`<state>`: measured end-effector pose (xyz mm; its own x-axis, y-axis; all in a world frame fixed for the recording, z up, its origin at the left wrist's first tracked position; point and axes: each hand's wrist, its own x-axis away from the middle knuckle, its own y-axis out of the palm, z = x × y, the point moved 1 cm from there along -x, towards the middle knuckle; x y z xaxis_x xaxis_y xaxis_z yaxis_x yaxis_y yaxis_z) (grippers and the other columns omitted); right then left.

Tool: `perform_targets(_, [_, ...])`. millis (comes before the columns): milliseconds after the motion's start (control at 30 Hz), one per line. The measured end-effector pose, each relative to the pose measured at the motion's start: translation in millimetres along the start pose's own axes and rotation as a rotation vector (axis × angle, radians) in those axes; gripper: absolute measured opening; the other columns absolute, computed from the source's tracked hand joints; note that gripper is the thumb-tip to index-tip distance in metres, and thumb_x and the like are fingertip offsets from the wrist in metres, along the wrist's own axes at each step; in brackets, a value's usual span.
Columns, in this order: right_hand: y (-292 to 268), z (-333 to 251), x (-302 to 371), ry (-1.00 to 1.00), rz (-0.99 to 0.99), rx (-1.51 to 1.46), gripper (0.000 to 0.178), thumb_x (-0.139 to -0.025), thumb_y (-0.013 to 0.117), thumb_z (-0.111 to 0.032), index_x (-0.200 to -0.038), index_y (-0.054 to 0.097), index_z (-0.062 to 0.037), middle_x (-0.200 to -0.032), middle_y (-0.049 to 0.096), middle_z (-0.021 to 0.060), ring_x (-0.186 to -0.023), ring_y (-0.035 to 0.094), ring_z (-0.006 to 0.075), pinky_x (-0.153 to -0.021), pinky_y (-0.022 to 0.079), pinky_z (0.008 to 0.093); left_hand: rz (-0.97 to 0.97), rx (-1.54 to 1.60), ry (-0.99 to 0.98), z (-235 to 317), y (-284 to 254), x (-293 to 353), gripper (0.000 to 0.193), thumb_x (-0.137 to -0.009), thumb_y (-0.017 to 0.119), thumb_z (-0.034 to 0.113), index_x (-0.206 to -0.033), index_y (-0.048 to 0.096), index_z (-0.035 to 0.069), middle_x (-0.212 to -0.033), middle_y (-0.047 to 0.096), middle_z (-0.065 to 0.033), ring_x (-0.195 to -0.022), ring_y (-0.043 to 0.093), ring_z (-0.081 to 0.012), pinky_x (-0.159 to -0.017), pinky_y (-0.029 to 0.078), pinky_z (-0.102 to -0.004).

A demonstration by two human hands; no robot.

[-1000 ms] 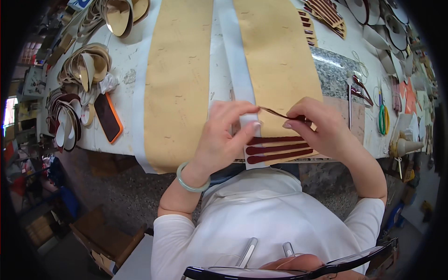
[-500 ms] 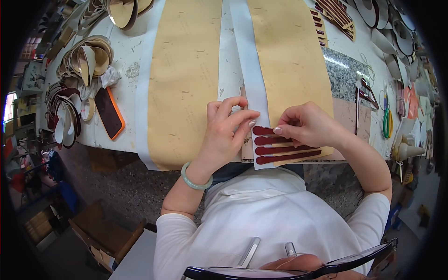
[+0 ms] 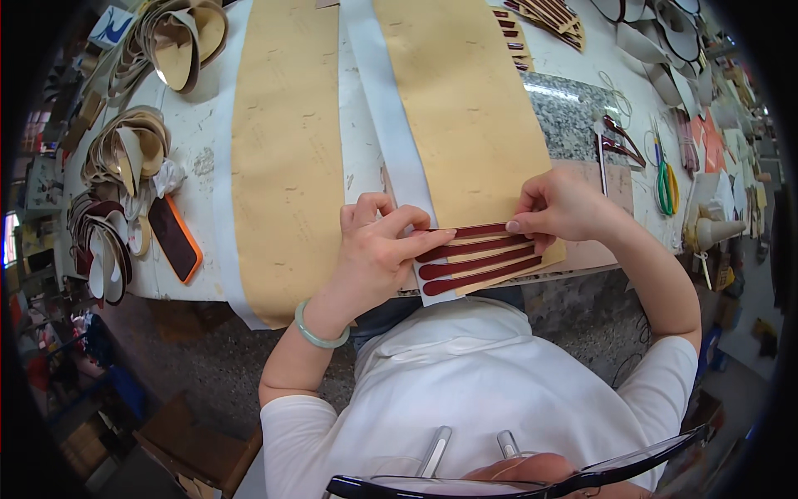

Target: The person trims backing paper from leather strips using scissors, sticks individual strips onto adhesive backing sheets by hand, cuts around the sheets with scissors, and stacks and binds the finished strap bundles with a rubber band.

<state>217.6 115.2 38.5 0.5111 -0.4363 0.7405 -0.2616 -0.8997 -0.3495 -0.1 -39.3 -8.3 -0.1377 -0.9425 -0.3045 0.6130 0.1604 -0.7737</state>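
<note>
Several dark red strips with rounded left ends, like the lower strip (image 3: 482, 274), lie side by side across the front of a tan sheet (image 3: 474, 108) with a pale blue-white margin. My left hand (image 3: 374, 254), a pale green bangle on its wrist, presses thumb and fingertips on the left end of the farthest strip (image 3: 482, 230), partly covering it. That strip's right end is pinched between the thumb and fingers of my right hand (image 3: 569, 208). Between my hands the strip runs straight, close above or on the sheet; contact there is unclear.
A second tan sheet (image 3: 287, 150) lies to the left, overhanging the front edge. Beyond it are an orange-cased phone (image 3: 174, 241) and looped bands (image 3: 125, 150). At right sit a speckled stone slab (image 3: 565, 116), green-handled scissors (image 3: 667, 190) and a cone (image 3: 719, 233).
My right hand has moved from near the farthest strip's left part to its right end. My left fingers have come down on its left end. The whole view has shifted.
</note>
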Motion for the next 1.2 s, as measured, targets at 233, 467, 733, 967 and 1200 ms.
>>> perform_targets(233, [-5.2, 12.2, 9.5, -0.083, 0.227, 0.373, 0.026, -0.081, 0.074, -0.022, -0.078, 0.060, 0.0003, -0.067, 0.064, 0.0102, -0.058, 0.065, 0.0197, -0.054, 0.049, 0.0304, -0.080, -0.064, 0.005, 8.4, -7.0, -6.7, 0.041, -0.068, 0.064, -0.001, -0.098, 0.076, 0.024, -0.089, 0.062, 0.0063, -0.093, 0.046, -0.0223, -0.085, 0.031, -0.0368])
perform_targets(467, [-61.4, 94.6, 8.7, -0.127, 1.081, 0.287, 0.028, -0.080, 0.074, -0.021, -0.095, 0.062, 0.0004, -0.079, 0.063, 0.0111, -0.072, 0.061, 0.0220, -0.067, 0.049, 0.0343, -0.056, -0.094, 0.024, 27.3, -2.6, -10.4, 0.034, -0.070, 0.069, 0.005, -0.102, 0.073, 0.017, -0.096, 0.061, 0.0022, -0.101, 0.049, -0.0240, -0.087, 0.032, -0.0384])
perform_targets(733, [-60.3, 116.9, -5.7, -0.262, 1.056, 0.237, 0.022, -0.084, 0.071, -0.017, -0.096, 0.064, 0.0005, -0.077, 0.065, 0.0100, -0.068, 0.061, 0.0206, -0.066, 0.050, 0.0311, -0.141, 0.047, 0.058, 45.2, 6.3, -0.1, 0.030, -0.083, 0.068, 0.011, -0.112, 0.065, 0.005, -0.116, 0.062, -0.0075, -0.111, 0.055, -0.0238, -0.091, 0.035, -0.0365])
perform_targets(967, [0.1, 49.6, 24.0, -0.657, 0.706, 0.133, 0.015, -0.083, 0.065, -0.003, -0.098, 0.062, -0.0017, -0.082, 0.062, 0.0079, -0.074, 0.060, 0.0189, -0.066, 0.048, 0.0298, 0.072, 0.819, -0.412, 34.2, 21.3, -7.6, 0.026, -0.089, 0.065, 0.008, -0.112, 0.064, -0.003, -0.096, 0.067, -0.0104, -0.077, 0.064, -0.0136, -0.061, 0.051, -0.0239])
perform_targets(1200, [43.2, -0.5, 47.4, -0.960, 0.589, 0.254, 0.020, -0.077, 0.068, -0.001, -0.096, 0.067, -0.0039, -0.083, 0.062, 0.0083, -0.076, 0.062, 0.0259, -0.064, 0.050, 0.0346, -0.105, 1.185, -0.654, 48.7, 15.1, -9.2, 0.021, -0.094, 0.062, 0.014, -0.109, 0.065, -0.001, -0.084, 0.067, -0.0025, -0.072, 0.061, -0.0055, -0.060, 0.050, -0.0207])
